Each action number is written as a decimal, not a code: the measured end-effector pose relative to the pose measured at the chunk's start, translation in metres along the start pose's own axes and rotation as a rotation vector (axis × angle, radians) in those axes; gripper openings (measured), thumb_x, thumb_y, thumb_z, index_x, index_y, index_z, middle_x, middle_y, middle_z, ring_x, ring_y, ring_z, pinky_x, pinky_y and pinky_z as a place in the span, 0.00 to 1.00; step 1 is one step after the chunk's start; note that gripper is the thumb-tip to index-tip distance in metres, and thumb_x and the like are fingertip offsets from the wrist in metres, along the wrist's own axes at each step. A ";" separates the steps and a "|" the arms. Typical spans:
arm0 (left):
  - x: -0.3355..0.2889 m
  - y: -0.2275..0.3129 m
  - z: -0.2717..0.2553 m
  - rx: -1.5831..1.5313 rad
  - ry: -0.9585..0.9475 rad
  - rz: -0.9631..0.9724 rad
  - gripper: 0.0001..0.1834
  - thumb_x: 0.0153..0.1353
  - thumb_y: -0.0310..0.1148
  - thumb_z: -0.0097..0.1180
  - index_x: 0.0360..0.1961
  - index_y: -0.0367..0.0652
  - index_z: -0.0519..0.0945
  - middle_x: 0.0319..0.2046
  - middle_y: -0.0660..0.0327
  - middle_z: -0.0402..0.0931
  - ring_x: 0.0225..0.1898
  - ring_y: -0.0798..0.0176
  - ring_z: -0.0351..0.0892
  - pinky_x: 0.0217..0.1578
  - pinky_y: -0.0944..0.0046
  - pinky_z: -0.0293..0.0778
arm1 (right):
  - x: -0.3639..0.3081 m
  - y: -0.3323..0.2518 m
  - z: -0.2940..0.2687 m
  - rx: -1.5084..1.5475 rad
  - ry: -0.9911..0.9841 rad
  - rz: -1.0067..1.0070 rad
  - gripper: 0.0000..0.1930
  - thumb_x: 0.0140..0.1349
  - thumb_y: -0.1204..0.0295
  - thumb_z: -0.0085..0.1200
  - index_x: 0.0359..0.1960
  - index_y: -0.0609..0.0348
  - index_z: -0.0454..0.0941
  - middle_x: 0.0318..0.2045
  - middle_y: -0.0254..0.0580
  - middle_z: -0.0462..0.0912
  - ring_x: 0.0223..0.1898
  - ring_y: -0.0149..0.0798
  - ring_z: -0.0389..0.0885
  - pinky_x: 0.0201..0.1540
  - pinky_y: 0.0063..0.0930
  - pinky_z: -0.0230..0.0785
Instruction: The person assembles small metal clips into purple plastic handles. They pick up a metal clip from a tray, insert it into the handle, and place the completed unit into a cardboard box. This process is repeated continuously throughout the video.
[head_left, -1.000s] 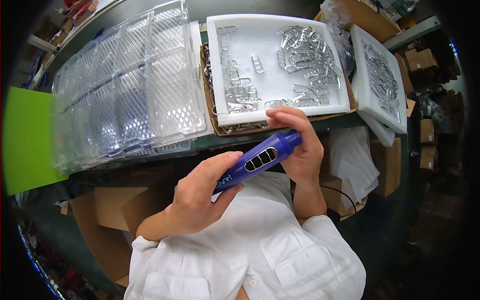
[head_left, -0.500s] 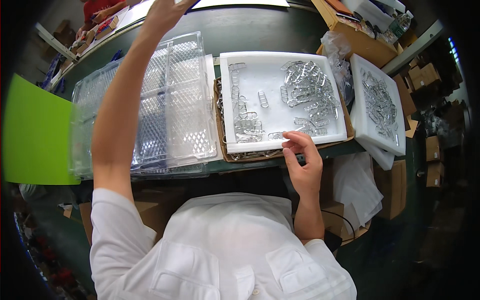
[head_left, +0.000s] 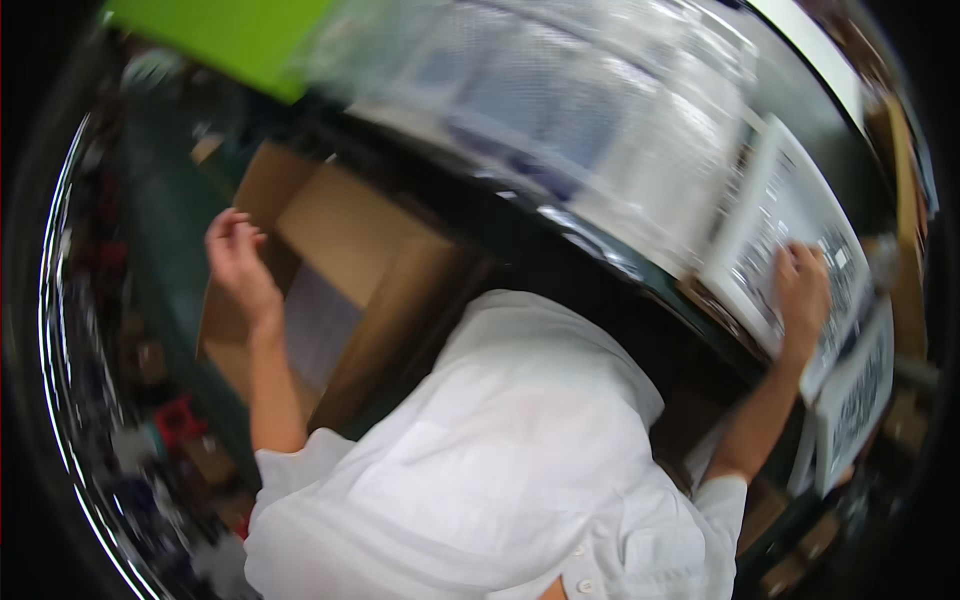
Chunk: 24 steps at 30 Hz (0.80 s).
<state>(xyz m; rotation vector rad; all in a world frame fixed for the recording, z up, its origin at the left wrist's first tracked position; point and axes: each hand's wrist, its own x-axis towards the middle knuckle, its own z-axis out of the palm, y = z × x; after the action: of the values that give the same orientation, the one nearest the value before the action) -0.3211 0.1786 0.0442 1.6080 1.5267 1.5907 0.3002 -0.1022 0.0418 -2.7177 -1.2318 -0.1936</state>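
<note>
My left hand is raised over a cardboard box with its flaps up, fingers loosely bent and apart, nothing seen in them. A pale sheet lies inside that box. On the right, my right hand is at the white foam tray, fingers curled together over its near side. Whatever its fingertips hold, if anything, is too blurred to see. Small shiny metal clips lie spread across the tray.
Clear plastic compartment trays lie on the bench, with a bright green panel at their left. A second white tray of metal pieces leans at the right. The bench edge runs diagonally before me.
The view has swung left, and the whole picture is tilted and blurred. My left hand has come from the far side of the bench down to the box. My right hand remains by the tray.
</note>
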 end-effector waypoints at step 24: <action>-0.055 -0.184 0.053 -0.111 -0.845 -0.315 0.21 0.68 0.32 0.60 0.61 0.40 0.77 0.57 0.53 0.79 0.57 0.53 0.80 0.57 0.52 0.76 | -0.010 0.035 0.008 0.020 0.115 -0.179 0.16 0.74 0.76 0.50 0.59 0.60 0.82 0.50 0.50 0.83 0.50 0.53 0.83 0.54 0.40 0.75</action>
<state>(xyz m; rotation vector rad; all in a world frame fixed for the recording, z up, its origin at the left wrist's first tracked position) -0.3334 0.2101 -0.1521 1.5711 1.1143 0.6592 0.3208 -0.1310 0.0288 -2.5384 -1.4344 -0.3512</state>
